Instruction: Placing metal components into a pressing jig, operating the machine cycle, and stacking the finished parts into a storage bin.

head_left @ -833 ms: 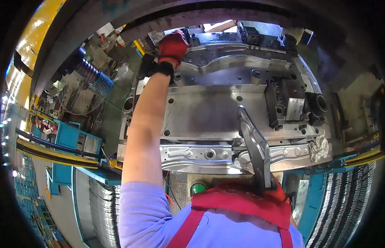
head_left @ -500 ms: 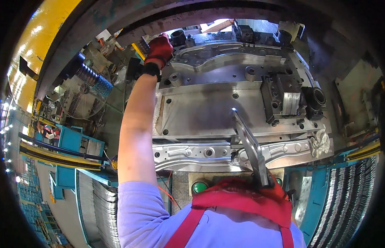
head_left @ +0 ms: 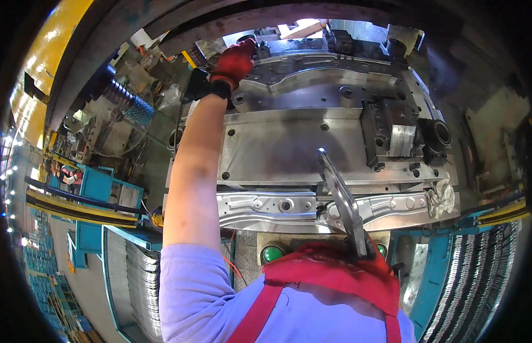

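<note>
Metal part [head_left: 341, 197] slants over the steel die [head_left: 272, 151] mid-frame, fan [head_left: 114, 128] at left; right hand [head_left: 380, 264] grips the part's low end, left hand [head_left: 237, 60] reaches upper left, grip unclear!

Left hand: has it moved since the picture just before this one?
Yes: the left hand has moved to the right, judged against the fixed round metal post below it in view.

The bed [head_left: 277, 146] carries a curved form [head_left: 329, 73] along its far side, a block [head_left: 394, 132] at right, two panels [head_left: 263, 206] along the near edge and a rag [head_left: 441, 199] at their right end.
</note>
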`<action>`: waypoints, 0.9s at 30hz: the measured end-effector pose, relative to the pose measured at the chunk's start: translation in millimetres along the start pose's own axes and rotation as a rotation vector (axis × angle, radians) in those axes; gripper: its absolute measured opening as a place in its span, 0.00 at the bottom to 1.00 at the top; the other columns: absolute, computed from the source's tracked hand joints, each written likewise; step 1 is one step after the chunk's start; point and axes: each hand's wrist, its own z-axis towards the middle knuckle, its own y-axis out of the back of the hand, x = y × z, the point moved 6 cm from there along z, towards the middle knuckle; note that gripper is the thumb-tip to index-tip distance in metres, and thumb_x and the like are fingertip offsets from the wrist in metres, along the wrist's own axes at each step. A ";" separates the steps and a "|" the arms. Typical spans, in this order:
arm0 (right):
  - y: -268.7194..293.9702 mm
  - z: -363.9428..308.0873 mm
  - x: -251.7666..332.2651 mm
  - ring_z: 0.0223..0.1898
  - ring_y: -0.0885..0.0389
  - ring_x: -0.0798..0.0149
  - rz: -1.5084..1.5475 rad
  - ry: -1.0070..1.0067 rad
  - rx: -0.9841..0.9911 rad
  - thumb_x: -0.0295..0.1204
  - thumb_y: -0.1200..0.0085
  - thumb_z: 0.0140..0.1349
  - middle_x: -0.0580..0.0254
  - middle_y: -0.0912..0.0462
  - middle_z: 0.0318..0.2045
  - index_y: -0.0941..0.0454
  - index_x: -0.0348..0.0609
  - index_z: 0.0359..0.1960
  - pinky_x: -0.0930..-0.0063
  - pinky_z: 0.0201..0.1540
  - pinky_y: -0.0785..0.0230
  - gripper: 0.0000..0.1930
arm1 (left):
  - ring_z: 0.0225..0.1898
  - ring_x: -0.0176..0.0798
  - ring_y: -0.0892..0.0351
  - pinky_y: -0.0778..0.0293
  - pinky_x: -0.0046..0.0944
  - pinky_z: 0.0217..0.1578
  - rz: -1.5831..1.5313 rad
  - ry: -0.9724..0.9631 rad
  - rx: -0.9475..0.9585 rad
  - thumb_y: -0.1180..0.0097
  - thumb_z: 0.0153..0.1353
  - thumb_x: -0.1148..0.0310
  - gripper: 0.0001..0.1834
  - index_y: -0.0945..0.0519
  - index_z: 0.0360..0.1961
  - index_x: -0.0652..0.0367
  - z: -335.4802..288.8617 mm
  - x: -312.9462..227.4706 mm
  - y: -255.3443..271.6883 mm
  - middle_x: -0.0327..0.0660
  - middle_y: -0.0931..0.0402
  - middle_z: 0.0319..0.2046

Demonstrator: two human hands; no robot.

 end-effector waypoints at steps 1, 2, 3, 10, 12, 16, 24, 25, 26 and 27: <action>-2.6 0.3 3.6 0.55 0.37 0.67 0.067 -0.007 -0.005 0.21 0.38 0.41 0.60 0.35 0.55 0.49 0.42 0.63 0.73 0.57 0.44 0.45 | 0.33 0.52 0.24 0.28 0.47 0.33 0.026 0.040 0.019 0.51 0.48 0.70 0.14 0.29 0.39 0.57 1.6 -2.4 -3.1 0.48 0.24 0.30; -1.9 -0.5 3.4 0.55 0.37 0.67 0.074 -0.005 -0.006 0.21 0.38 0.41 0.60 0.35 0.55 0.50 0.42 0.63 0.72 0.57 0.44 0.45 | 0.33 0.52 0.24 0.28 0.47 0.33 0.052 0.079 0.038 0.52 0.48 0.70 0.13 0.28 0.38 0.56 2.8 -4.5 -5.8 0.48 0.24 0.30; -2.5 -1.6 2.8 0.55 0.37 0.67 0.084 -0.005 -0.006 0.21 0.38 0.41 0.60 0.35 0.55 0.50 0.42 0.63 0.72 0.57 0.44 0.45 | 0.33 0.52 0.24 0.28 0.47 0.32 0.062 0.087 0.021 0.52 0.49 0.69 0.13 0.28 0.38 0.56 1.2 -3.8 -5.7 0.48 0.24 0.30; -0.5 -1.4 -8.8 0.57 0.38 0.66 0.098 -0.036 0.019 0.21 0.38 0.42 0.59 0.36 0.56 0.51 0.42 0.64 0.72 0.58 0.44 0.45 | 0.34 0.53 0.24 0.28 0.49 0.35 0.117 0.290 -0.009 0.52 0.52 0.64 0.13 0.25 0.35 0.60 -6.3 6.4 25.0 0.50 0.24 0.31; -6.5 -1.2 0.4 0.57 0.38 0.66 0.137 -0.020 0.033 0.21 0.38 0.42 0.59 0.36 0.56 0.51 0.42 0.64 0.72 0.57 0.44 0.45 | 0.35 0.54 0.24 0.29 0.49 0.37 0.118 0.291 0.137 0.53 0.53 0.64 0.14 0.26 0.36 0.62 -5.7 12.4 28.0 0.53 0.24 0.32; -10.0 0.5 5.7 0.57 0.38 0.65 0.137 0.004 0.056 0.21 0.38 0.43 0.59 0.36 0.57 0.51 0.42 0.63 0.71 0.58 0.43 0.45 | 0.35 0.54 0.24 0.29 0.48 0.37 0.100 0.309 0.014 0.52 0.51 0.66 0.11 0.27 0.33 0.62 -16.7 38.1 20.1 0.53 0.24 0.30; -1.8 4.9 -9.9 0.57 0.37 0.64 0.178 -0.025 0.081 0.21 0.38 0.44 0.58 0.37 0.57 0.51 0.43 0.63 0.70 0.57 0.42 0.44 | 0.36 0.54 0.24 0.29 0.47 0.40 0.139 0.253 0.105 0.55 0.50 0.70 0.13 0.26 0.37 0.62 -2.6 13.8 29.6 0.52 0.24 0.32; -4.4 4.6 -5.3 0.57 0.37 0.64 0.177 -0.033 0.075 0.21 0.38 0.44 0.58 0.37 0.57 0.51 0.43 0.63 0.70 0.57 0.42 0.44 | 0.37 0.54 0.24 0.29 0.47 0.40 0.126 0.231 0.105 0.56 0.50 0.71 0.14 0.27 0.38 0.62 -1.6 9.7 31.9 0.52 0.24 0.32; -7.2 4.5 -0.2 0.57 0.37 0.64 0.176 -0.041 0.068 0.21 0.38 0.44 0.58 0.37 0.57 0.51 0.43 0.63 0.70 0.57 0.42 0.44 | 0.36 0.53 0.24 0.28 0.47 0.38 0.132 0.178 0.084 0.53 0.48 0.71 0.13 0.26 0.36 0.61 -1.1 10.2 27.5 0.52 0.24 0.31; -10.5 5.3 5.0 0.57 0.37 0.64 0.173 -0.051 0.069 0.21 0.38 0.44 0.58 0.37 0.57 0.51 0.43 0.63 0.70 0.57 0.42 0.44 | 0.36 0.52 0.23 0.28 0.47 0.37 0.144 0.131 0.065 0.51 0.47 0.71 0.12 0.26 0.35 0.61 -1.5 13.1 26.5 0.51 0.24 0.31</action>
